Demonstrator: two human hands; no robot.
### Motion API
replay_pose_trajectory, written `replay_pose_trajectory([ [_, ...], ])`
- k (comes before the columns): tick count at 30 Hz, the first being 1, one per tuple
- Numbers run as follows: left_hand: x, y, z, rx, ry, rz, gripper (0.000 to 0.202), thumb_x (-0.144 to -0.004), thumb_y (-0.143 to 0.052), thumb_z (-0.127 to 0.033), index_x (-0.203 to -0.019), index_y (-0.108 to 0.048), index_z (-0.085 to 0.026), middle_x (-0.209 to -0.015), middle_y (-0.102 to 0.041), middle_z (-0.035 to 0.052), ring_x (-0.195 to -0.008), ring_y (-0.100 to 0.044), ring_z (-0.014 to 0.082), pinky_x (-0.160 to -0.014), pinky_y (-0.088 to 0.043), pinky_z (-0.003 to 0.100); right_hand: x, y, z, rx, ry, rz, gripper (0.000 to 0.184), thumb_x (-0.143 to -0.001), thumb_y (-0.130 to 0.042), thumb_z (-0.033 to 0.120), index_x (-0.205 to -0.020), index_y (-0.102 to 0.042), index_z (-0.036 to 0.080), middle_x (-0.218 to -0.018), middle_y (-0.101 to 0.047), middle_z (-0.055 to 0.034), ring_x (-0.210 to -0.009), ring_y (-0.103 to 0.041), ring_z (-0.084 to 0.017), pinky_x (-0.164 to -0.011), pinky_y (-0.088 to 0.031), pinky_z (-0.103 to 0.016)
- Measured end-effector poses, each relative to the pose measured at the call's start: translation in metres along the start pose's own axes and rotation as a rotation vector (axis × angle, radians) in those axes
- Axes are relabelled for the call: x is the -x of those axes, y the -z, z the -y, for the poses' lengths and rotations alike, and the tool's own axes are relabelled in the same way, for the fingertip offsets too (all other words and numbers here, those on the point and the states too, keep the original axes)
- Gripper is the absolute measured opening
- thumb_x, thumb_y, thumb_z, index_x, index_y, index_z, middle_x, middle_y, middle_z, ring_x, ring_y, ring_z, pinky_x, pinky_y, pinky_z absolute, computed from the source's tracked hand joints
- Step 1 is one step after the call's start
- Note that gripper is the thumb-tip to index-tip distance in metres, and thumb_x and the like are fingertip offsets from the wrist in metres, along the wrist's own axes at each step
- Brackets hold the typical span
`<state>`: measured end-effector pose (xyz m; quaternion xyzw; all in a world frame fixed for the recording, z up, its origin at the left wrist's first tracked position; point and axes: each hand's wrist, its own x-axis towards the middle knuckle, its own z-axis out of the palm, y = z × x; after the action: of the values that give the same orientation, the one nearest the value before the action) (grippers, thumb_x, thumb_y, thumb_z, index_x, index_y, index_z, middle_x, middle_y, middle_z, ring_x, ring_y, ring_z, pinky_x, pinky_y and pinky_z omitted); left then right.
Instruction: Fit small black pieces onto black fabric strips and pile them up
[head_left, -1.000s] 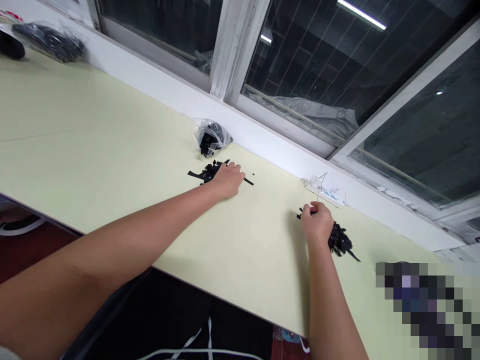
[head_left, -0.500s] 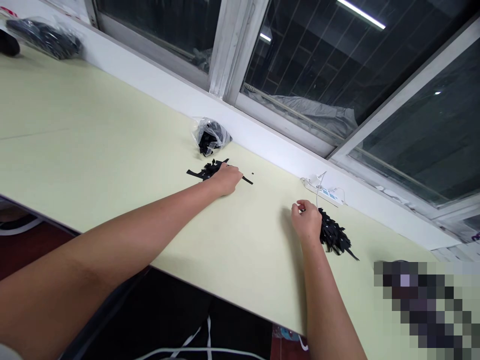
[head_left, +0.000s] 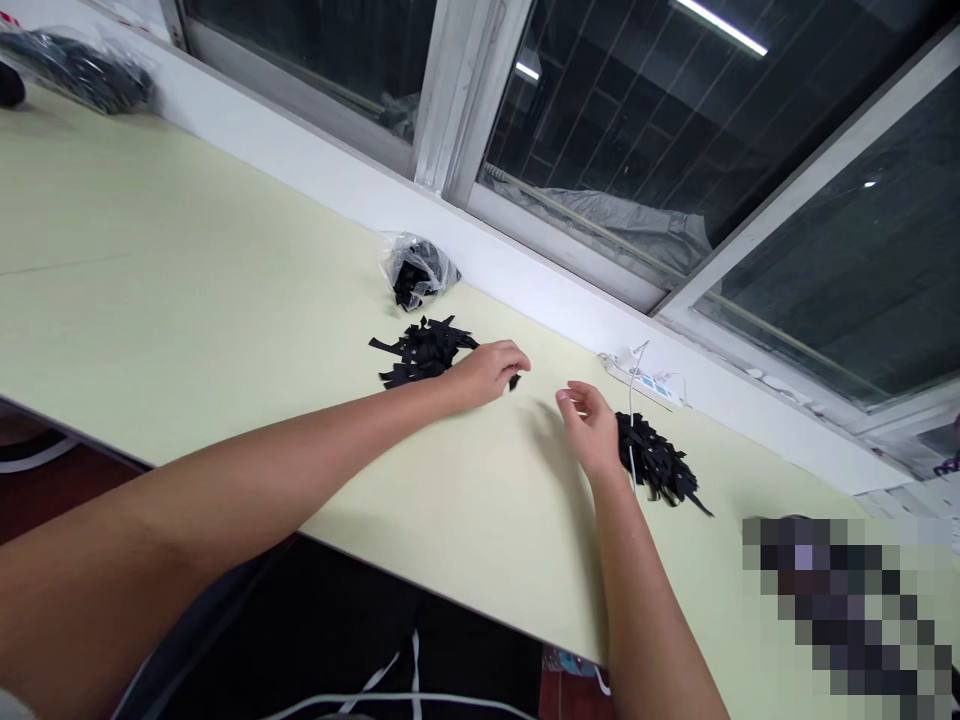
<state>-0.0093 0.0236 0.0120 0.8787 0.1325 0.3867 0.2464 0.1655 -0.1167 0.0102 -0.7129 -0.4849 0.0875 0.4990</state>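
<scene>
My left hand (head_left: pixel 491 370) hovers over the pale yellow table (head_left: pixel 187 300), its fingers pinched on a small black strip (head_left: pixel 514 381). Just left of it lies a loose pile of black strips (head_left: pixel 420 352). My right hand (head_left: pixel 589 425) is a short way to the right, fingers slightly curled and apart, holding nothing that I can see. Behind it sits a second pile of black strips (head_left: pixel 660 465), crossed by a thin white cord (head_left: pixel 631 430).
A clear plastic bag with black pieces (head_left: pixel 416 270) rests against the white window sill. A white power strip (head_left: pixel 645 382) lies along the sill. Another bag (head_left: pixel 82 72) sits far left. A blurred dark patch (head_left: pixel 847 600) covers the lower right. The table's front edge runs diagonally below.
My left hand has left the left pile and moved right, carrying one black strip. My right hand has moved left off the right pile and opened.
</scene>
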Motion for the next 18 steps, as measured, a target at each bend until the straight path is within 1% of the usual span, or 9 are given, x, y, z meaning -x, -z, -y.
replay_pose_trajectory([
  [2, 0.003, -0.009, -0.012, 0.141, 0.049, -0.026, 0.023, -0.087, -0.048, -0.007, -0.097, -0.068, -0.016, -0.102, -0.067, 0.0068, -0.094, -0.061, 0.0168, -0.087, -0.047, 0.029, 0.003, -0.013, 0.008, -0.248, -0.027, 0.17, 0.056, -0.075, -0.071, 0.053, -0.118, -0.062, 0.019, -0.113, -0.07, -0.0123, -0.095, -0.065, -0.022, -0.079, -0.054, -0.036],
  [4, 0.006, -0.015, -0.02, 0.235, 0.096, -0.015, 0.023, -0.085, -0.05, -0.006, -0.094, -0.069, -0.017, -0.1, -0.067, 0.005, -0.092, -0.062, 0.0159, -0.083, -0.049, 0.028, 0.006, -0.023, 0.013, -0.396, -0.067, 0.308, 0.055, -0.072, -0.076, 0.053, -0.113, -0.065, 0.018, -0.106, -0.072, -0.0108, -0.093, -0.067, -0.022, -0.082, -0.055, -0.037],
  [5, 0.007, -0.016, -0.023, 0.265, 0.118, -0.006, 0.023, -0.083, -0.051, -0.006, -0.093, -0.069, -0.017, -0.1, -0.067, 0.0045, -0.09, -0.062, 0.0155, -0.081, -0.049, 0.028, 0.007, -0.026, 0.015, -0.434, -0.095, 0.342, 0.053, -0.07, -0.078, 0.052, -0.109, -0.068, 0.017, -0.1, -0.073, -0.0096, -0.088, -0.067, -0.021, -0.082, -0.056, -0.038],
  [7, 0.009, -0.018, -0.026, 0.303, 0.158, 0.002, 0.023, -0.082, -0.051, -0.005, -0.09, -0.069, -0.017, -0.099, -0.067, 0.0044, -0.088, -0.062, 0.0149, -0.08, -0.05, 0.027, 0.008, -0.03, 0.015, -0.474, -0.155, 0.338, 0.05, -0.067, -0.081, 0.051, -0.101, -0.071, 0.016, -0.089, -0.074, -0.0073, -0.078, -0.068, -0.019, -0.081, -0.057, -0.039],
  [10, 0.008, -0.017, -0.027, 0.324, 0.193, 0.014, 0.019, -0.084, -0.052, -0.008, -0.09, -0.069, -0.016, -0.099, -0.068, 0.005, -0.089, -0.062, 0.0151, -0.079, -0.05, 0.027, 0.008, -0.028, 0.012, -0.49, -0.211, 0.291, 0.047, -0.063, -0.084, 0.047, -0.096, -0.073, 0.017, -0.084, -0.074, -0.0052, -0.071, -0.068, -0.017, -0.079, -0.059, -0.038],
  [13, 0.007, -0.017, -0.025, 0.321, 0.213, 0.015, 0.016, -0.085, -0.054, -0.012, -0.091, -0.069, -0.016, -0.1, -0.068, 0.0053, -0.086, -0.062, 0.0148, -0.079, -0.05, 0.028, 0.007, -0.025, 0.009, -0.454, -0.21, 0.257, 0.044, -0.063, -0.084, 0.048, -0.094, -0.074, 0.017, -0.084, -0.074, -0.0049, -0.069, -0.068, -0.016, -0.076, -0.059, -0.037],
  [16, 0.007, -0.018, -0.022, 0.338, 0.266, 0.013, 0.014, -0.087, -0.057, -0.016, -0.094, -0.069, -0.015, -0.1, -0.07, 0.0061, -0.086, -0.063, 0.015, -0.08, -0.05, 0.028, 0.007, -0.024, 0.007, -0.414, -0.19, 0.224, 0.043, -0.062, -0.084, 0.05, -0.089, -0.073, 0.017, -0.083, -0.073, -0.0046, -0.066, -0.066, -0.016, -0.071, -0.059, -0.036],
  [18, 0.009, -0.018, -0.02, 0.395, 0.301, 0.063, 0.017, -0.087, -0.06, -0.022, -0.1, -0.068, -0.014, -0.097, -0.071, 0.0071, -0.086, -0.064, 0.0162, -0.079, -0.05, 0.029, 0.007, -0.025, 0.006, -0.397, -0.166, 0.217, 0.044, -0.062, -0.083, 0.052, -0.086, -0.072, 0.017, -0.079, -0.072, -0.0041, -0.064, -0.064, -0.015, -0.069, -0.058, -0.034],
])
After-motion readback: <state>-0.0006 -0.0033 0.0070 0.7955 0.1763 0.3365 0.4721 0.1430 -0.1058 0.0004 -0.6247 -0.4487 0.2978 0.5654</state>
